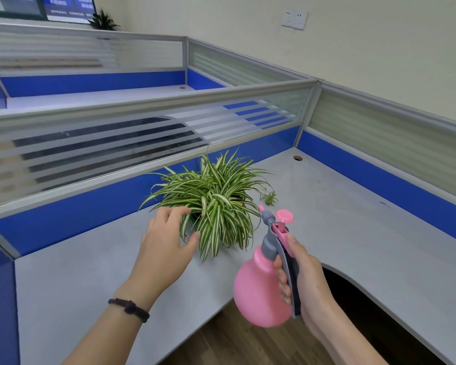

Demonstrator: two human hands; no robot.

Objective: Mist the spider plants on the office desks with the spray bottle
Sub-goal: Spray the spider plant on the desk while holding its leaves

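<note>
On desk, right hand clasps unlabelled spray bottle; left hand spread against spider plant.

Bright, even, diffuse light fills the room, leaving only faint soft shadows on the grey laminate desk top. The wide-angle lens bows the frosted glass-and-blue cubicle partitions toward the edges. Distant corners look soft; the striped green-and-white spider plant stays fairly sharp
</note>
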